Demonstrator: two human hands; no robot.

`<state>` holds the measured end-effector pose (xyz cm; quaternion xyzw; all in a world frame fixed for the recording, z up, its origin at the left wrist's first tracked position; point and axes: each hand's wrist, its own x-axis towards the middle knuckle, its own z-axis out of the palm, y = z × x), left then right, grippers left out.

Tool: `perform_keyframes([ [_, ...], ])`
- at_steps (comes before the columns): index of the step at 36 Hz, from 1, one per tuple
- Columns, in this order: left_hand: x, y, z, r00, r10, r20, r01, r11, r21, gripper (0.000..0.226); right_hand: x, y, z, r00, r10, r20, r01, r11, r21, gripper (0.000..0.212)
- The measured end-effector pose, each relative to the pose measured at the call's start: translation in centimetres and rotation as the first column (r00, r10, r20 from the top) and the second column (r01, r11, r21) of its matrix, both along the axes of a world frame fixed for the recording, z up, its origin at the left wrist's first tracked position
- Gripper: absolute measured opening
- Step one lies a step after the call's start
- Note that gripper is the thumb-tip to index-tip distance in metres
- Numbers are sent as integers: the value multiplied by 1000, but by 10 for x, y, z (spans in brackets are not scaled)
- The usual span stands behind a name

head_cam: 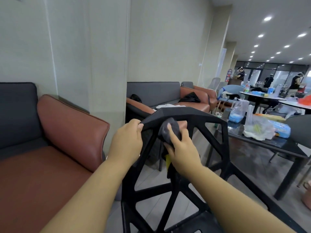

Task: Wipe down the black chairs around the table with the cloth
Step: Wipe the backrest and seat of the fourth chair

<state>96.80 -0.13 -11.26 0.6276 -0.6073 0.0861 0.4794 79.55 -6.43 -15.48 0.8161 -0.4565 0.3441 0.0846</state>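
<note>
Both hands are engaged on the black angular open-frame plastic chair (185,116), whose backrest stands near centre. Left hand (127,140): fingers curled over the left corner of the top rail, grasping it. Right hand (183,148): fingers closed around the dark grey bunched cloth (173,122), pressing it against the frame just under the top rail, where the struts meet. The two hands are near each other but apart.

Left of the chair, a brown leather and dark grey sofa (70,128) stands against the wall. Right of the chair is the black glossy-topped bench (282,145), carrying clear plastic bags (257,128) with contents too blurred to identify. A second sofa in the same colours (159,93) stands farther back at centre. White round tables (262,98) and standing persons (240,74) are visible far right.
</note>
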Motion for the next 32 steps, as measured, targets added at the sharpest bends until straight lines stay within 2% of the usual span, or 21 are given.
perform_keyframes([
  [5,-2,-7,-1,1000,-25,-14,25,1000,3,26,-48,14,-82,976,-35,-215,53,996,77,60],
  [8,-2,-6,-3,999,-38,-23,38,999,-6,25,-61,21,-92,941,-93,-325,149,977,153,55],
  [9,-3,-5,-3,998,-48,-32,47,999,-2,25,-58,23,-84,950,-99,-294,155,973,172,54],
  [13,-2,0,-4,989,-104,-106,104,995,-1,26,-22,21,-22,994,-90,68,80,987,136,57],
  [16,-1,8,-7,966,-173,-191,176,984,-4,20,10,18,33,984,25,177,-36,997,62,57],
  [19,0,20,-12,939,-207,-275,216,976,4,25,34,17,57,983,68,172,-78,996,50,57],
  [23,5,30,-19,942,-180,-281,178,983,-34,32,40,32,28,975,87,206,-109,989,99,61],
  [26,9,33,-18,947,-148,-284,159,987,16,35,33,55,-21,964,260,63,-262,965,32,60],
  [28,11,34,-16,954,-131,-269,150,987,50,36,29,71,-44,939,344,7,-344,936,70,58],
  [32,18,36,-11,975,-109,-194,124,990,65,37,24,71,-47,930,357,-87,-356,934,26,55],
])
